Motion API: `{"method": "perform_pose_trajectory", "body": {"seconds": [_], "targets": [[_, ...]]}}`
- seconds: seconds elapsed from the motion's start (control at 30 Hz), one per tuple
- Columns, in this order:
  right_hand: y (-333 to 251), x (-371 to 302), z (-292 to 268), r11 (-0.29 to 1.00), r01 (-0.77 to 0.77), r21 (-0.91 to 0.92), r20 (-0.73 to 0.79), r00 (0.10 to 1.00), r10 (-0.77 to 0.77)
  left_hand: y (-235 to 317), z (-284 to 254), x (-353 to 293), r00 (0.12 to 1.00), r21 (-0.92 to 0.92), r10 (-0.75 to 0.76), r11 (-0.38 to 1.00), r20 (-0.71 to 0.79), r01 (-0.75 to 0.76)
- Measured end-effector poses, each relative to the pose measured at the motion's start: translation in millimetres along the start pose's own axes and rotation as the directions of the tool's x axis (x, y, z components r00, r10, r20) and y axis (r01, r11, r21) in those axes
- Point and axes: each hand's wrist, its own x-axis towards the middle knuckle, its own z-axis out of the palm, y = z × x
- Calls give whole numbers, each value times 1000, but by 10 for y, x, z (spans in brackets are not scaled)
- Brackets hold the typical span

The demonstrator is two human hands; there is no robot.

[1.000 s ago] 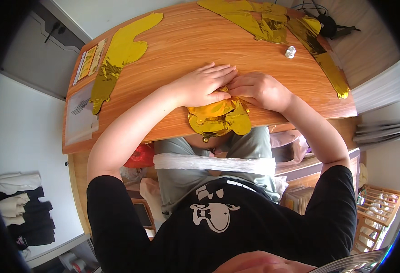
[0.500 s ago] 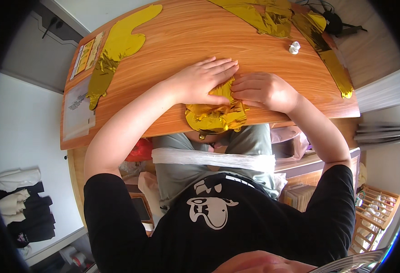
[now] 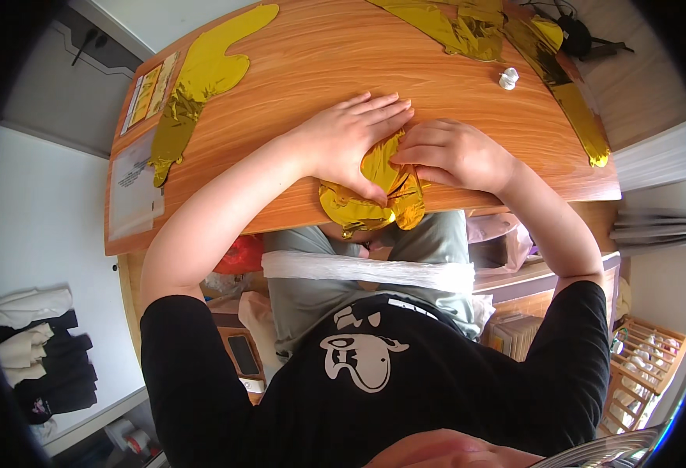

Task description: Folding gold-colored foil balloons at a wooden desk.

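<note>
A crumpled, flat gold foil balloon (image 3: 347,209) lies at the table's near edge, its lower end hanging slightly over. My left hand (image 3: 349,139) is spread out beside and over it, with the thumb resting on the foil and the fingertips on the wood. On the balloon's right side my right hand (image 3: 456,156) is curled, its thumb and fingers closed on the upper right edge of the foil. Those fingertips are partly hidden, and so is some of the foil under both hands.
More flat gold foil balloons lie on the wooden table (image 3: 304,66): one at the left (image 3: 210,70), others (image 3: 468,31) at the far right. A small white crumpled lump (image 3: 508,78) sits near them. A clear plastic sleeve (image 3: 134,191) lies at the left edge.
My left thumb has slid down and the left hand opened wider. My right hand has shifted slightly up and left, and the foil between the hands has folded differently.
</note>
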Motion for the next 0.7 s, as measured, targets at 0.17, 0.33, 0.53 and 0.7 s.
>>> {"method": "perform_pose_trajectory", "body": {"seconds": [0.17,0.33,0.53,0.7], "targets": [[10,25,-34,997,-8,75,34,999,6,-12,8,-4,1000,9,11,1000,1,-11],[14,138,-63,985,-63,161,64,997,54,-192,33,-18,999,-79,51,996,-6,-52],[-1,308,-44,965,-207,162,132,974,186,-300,112,-40,991,-713,-73,701,-112,-29],[-53,403,20,952,-263,153,122,962,246,-325,84,-23,991,-873,-120,487,-56,9]]}}
